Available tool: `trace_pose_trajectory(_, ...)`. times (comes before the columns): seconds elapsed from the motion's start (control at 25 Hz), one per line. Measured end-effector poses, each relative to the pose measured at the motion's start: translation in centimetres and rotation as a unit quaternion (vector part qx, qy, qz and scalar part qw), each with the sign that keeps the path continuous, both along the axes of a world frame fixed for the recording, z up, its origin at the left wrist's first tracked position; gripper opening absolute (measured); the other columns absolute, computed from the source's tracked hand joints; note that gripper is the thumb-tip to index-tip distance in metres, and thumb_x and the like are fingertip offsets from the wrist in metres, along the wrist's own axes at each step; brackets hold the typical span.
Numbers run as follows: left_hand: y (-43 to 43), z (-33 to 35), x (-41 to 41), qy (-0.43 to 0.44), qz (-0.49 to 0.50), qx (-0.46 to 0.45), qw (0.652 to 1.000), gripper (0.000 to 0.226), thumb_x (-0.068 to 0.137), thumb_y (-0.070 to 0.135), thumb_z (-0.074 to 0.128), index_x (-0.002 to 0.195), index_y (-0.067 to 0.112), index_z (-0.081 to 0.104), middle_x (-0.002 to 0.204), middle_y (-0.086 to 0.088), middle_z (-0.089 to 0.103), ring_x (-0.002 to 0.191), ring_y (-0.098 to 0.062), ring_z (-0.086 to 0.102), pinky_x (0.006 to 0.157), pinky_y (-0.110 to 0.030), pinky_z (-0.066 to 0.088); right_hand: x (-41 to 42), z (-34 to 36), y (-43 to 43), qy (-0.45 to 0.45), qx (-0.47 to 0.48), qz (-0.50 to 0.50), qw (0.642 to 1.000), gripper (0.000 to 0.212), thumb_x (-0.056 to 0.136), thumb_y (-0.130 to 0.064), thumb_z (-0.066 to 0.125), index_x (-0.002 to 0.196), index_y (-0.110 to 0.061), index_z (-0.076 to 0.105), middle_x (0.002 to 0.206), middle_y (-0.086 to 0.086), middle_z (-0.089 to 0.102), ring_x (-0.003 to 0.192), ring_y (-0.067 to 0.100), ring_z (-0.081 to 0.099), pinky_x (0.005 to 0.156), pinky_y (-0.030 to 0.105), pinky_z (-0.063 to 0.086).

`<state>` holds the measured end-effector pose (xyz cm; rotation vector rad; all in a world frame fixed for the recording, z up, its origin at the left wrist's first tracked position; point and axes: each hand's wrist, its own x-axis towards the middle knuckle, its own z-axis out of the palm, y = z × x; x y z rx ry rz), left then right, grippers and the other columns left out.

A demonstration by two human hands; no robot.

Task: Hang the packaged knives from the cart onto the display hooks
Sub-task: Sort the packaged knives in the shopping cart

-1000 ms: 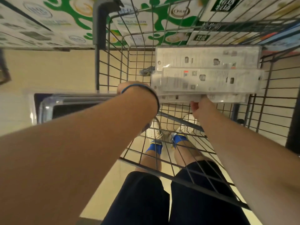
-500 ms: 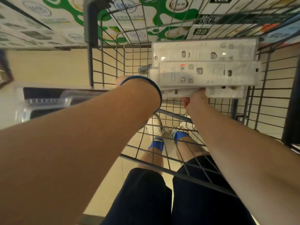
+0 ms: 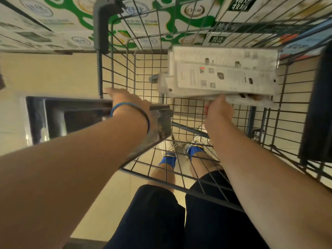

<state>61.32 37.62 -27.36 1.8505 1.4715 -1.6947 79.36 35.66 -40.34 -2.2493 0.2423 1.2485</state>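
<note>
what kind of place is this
Most likely a supermarket or store aisle: a wire shopping cart, stacked printed cartons beyond it, and packaged knives piled in the cart.

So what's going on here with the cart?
A person is unloading a grey wire shopping cart. Their left hand holds one blurred clear plastic package across the cart's side wall. Their right hand is at the near edge of the stack of white-backed knife packages lying in the cart. No display hooks show.
</note>
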Motion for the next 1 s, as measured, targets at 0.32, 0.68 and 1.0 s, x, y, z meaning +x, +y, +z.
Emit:
trace_pose_trajectory(0.32, 0.1, -3.2, 1.6, 0.053, 0.021, 0.004, 0.998, 0.054, 0.095, 0.030, 0.057, 0.146, 0.020, 0.041, 0.158, -0.023, 0.026, 0.144, -0.051, 0.019, 0.098, -0.084, 0.009, 1.2, -0.1, 4.5, -0.035, 0.032, 0.228, 0.972, 0.026, 0.103, -0.040, 0.045, 0.106, -0.025, 0.066, 0.104, 0.002, 0.072, 0.097, 0.021, 0.067, 0.081, 0.038, 0.055)
trace_pose_trajectory(0.68, 1.0, -4.0, 5.3, -0.103, -0.021, 0.039, 0.994, 0.056, 0.099, 0.042, 0.041, 0.148, 0.015, 0.038, 0.152, -0.017, 0.038, 0.140, -0.042, 0.032, 0.113, -0.065, 0.015, 1.5, -1.7, 6.0, -0.339, 0.018, 0.647, 0.683, 0.092, 0.081, -0.012, 0.077, 0.158, -0.027, 0.028, 0.167, 0.010, 0.019, 0.153, 0.032, 0.021, 0.117, 0.048, 0.035)
trace_pose_trajectory(1.0, -0.8, -5.5, 3.3, -0.043, 0.058, -0.002, 0.997, 0.040, 0.096, 0.023, 0.048, 0.134, 0.010, 0.052, 0.132, -0.021, 0.056, 0.124, -0.044, 0.048, 0.106, -0.071, 0.026, 2.3, -2.0, 5.8, -0.308, -0.036, 0.840, 0.445, 0.088, 0.089, -0.029, 0.069, 0.159, -0.029, 0.016, 0.141, 0.013, 0.042, 0.122, 0.031, 0.046, 0.095, 0.045, 0.045)
